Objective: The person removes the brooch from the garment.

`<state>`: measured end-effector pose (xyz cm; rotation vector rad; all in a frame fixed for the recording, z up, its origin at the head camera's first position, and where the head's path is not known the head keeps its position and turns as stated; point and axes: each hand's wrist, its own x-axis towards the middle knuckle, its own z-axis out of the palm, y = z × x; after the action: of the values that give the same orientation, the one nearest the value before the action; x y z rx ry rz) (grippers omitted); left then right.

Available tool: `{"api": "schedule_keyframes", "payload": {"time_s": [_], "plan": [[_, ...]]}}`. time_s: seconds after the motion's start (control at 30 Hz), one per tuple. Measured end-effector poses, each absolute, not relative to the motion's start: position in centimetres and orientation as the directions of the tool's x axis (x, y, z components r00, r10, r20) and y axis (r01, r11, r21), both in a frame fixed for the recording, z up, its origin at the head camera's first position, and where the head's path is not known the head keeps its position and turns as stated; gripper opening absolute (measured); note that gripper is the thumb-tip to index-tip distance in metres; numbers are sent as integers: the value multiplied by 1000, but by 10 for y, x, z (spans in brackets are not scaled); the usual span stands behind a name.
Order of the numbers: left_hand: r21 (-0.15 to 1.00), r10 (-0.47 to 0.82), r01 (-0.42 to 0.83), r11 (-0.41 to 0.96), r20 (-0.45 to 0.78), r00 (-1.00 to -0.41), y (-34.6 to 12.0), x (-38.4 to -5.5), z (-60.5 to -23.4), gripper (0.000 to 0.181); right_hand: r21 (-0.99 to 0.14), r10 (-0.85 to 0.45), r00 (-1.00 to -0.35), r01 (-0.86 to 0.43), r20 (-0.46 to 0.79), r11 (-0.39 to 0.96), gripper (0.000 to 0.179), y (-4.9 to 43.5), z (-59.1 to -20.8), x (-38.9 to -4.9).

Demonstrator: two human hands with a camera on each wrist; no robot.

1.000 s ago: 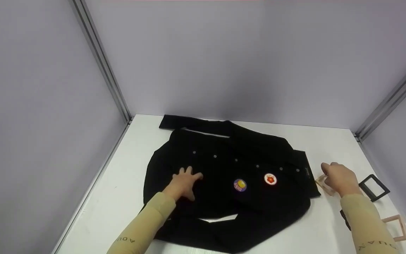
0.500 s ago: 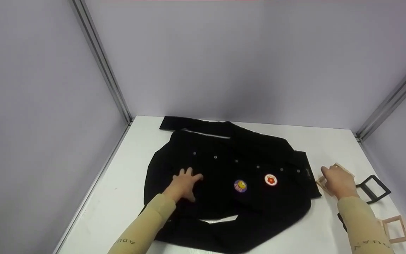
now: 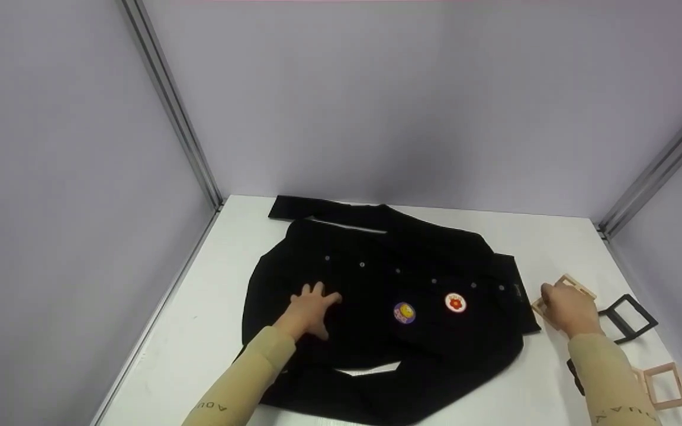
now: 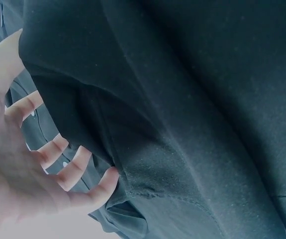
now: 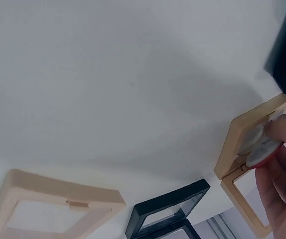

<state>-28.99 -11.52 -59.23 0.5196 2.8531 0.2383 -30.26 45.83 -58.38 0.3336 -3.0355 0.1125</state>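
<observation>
A black button-front shirt (image 3: pixel 370 331) lies spread out, with two round badges on it: a purple-and-yellow badge (image 3: pixel 404 313) and a white badge with a red flower (image 3: pixel 456 303). My left hand (image 3: pixel 307 310) rests on the shirt, fingers spread; in the left wrist view dark cloth covers some fingertips. At the shirt's right end, my right hand (image 3: pixel 570 309) is over an unfolded light-wood-coloured display frame (image 3: pixel 579 286). Seen from the right wrist, thumb and fingers pinch a round, red-rimmed badge (image 5: pixel 264 154) at the frame; its face is hidden.
Right of my right hand stands an unfolded black display frame (image 3: pixel 630 316). A pinkish-beige frame (image 3: pixel 665 386) stands closer to me, near the table's right edge. Another dark object (image 3: pixel 575 376) is partly covered by my right sleeve. Grey walls (image 3: pixel 341 100) enclose the white table.
My right hand has shifted slightly left, and more of the wood-coloured frame shows beyond it. My left hand stays in place on the shirt.
</observation>
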Motion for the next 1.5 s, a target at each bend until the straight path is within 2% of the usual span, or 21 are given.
{"api": "schedule_keyframes", "payload": {"time_s": [0.17, 0.33, 0.43, 0.63, 1.0, 1.2, 1.5], "plan": [[203, 362, 323, 924, -200, -910, -116, -288, -590, 84, -132, -195, -980, -198, 35, 971, 12, 457, -578, -302], [196, 360, 323, 926, -193, -913, -116, -286, -587, 84, -218, -185, -981, -170, -52, 961, 16, 459, -577, -304], [194, 365, 330, 924, -187, -912, -115, -285, -587, 84, -243, -190, -980, -169, -64, 955, 19, 460, -579, -305], [190, 368, 333, 923, -189, -910, -115, -285, -586, 84, -228, -235, -972, -229, -2, 946, 25, 460, -580, -301], [193, 369, 336, 922, -175, -913, -117, -287, -585, 84, -206, -261, -962, -271, 76, 940, 20, 456, -577, -300], [193, 372, 339, 921, -170, -912, -116, -286, -586, 85, -202, -241, -969, -246, 48, 948, 13, 455, -577, -298], [189, 376, 343, 920, -178, -909, -115, -286, -589, 82, -197, -211, -977, -200, -38, 960, 13, 456, -573, -298]]}}
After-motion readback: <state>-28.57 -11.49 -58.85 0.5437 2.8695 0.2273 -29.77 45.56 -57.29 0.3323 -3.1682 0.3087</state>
